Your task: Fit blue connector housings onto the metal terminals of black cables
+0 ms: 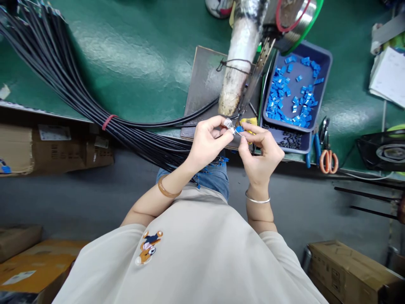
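My left hand (209, 141) is closed in a pinch at the bench edge, with a whitish wrapping (228, 123) at its fingertips and thin light wire ends beside it. My right hand (262, 154) pinches close by, with a small blue connector (239, 129) and a thin wire at its fingertips. Exactly how these pieces join is too small to tell. A bundle of black cables (139, 137), tied with a red band (109, 122), runs in from the left and passes under my left hand. Several cable ends with blue connectors (223, 160) hang over my lap.
Right of my hands stand a grey bin (325, 80) of blue connectors and another bin (306, 147) with small black parts. Orange-handled scissors (329, 161) and blue-handled pliers (317, 147) lie beside them. A wrapped post (237, 55) and wire spool (300, 29) rise ahead.
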A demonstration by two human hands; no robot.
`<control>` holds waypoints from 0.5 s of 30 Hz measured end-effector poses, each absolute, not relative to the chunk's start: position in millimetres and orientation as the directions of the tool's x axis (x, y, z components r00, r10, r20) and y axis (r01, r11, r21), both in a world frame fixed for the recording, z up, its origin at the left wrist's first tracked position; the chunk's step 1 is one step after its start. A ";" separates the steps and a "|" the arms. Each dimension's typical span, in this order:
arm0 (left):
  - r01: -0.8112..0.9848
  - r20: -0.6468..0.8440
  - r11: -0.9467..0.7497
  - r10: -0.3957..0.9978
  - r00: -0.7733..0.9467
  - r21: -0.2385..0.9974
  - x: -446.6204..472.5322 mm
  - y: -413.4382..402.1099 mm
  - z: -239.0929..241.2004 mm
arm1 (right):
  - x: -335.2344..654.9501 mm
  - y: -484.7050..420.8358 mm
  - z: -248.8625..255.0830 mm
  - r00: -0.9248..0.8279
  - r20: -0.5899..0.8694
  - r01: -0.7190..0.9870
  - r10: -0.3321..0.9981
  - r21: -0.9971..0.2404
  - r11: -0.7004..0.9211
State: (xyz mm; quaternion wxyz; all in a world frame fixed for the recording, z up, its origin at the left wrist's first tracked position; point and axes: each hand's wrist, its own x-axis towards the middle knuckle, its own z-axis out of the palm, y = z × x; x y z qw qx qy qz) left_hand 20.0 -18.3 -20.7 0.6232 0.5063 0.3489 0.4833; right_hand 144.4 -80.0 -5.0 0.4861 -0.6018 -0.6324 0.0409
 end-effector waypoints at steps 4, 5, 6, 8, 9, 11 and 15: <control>-0.240 0.049 0.021 0.957 0.284 0.971 19.0 -17.6 -19.6 | 144.1 -79.1 -2.9 0.181 0.571 0.733 0.800 -0.621 0.277; -0.234 0.044 0.025 0.957 0.287 0.972 18.8 -17.4 -19.9 | 144.2 -78.9 -3.0 0.176 0.571 0.729 0.802 -0.623 0.283; -0.227 0.038 0.030 0.957 0.289 0.973 18.6 -17.2 -20.3 | 144.3 -78.8 -3.3 0.171 0.570 0.724 0.804 -0.626 0.290; -0.212 0.024 0.040 0.956 0.293 0.976 18.5 -17.0 -21.6 | 144.8 -78.6 -4.0 0.162 0.570 0.718 0.805 -0.628 0.300; -0.206 0.018 0.045 0.956 0.293 0.978 18.7 -17.0 -22.3 | 145.1 -78.5 -4.3 0.160 0.572 0.721 0.804 -0.624 0.301; -0.198 0.009 0.051 0.956 0.292 0.979 19.2 -17.2 -23.2 | 146.0 -78.5 -4.5 0.156 0.577 0.733 0.801 -0.611 0.297; -0.204 0.012 0.049 0.958 0.287 0.978 20.2 -18.1 -22.5 | 147.1 -78.2 -3.6 0.143 0.588 0.764 0.796 -0.577 0.288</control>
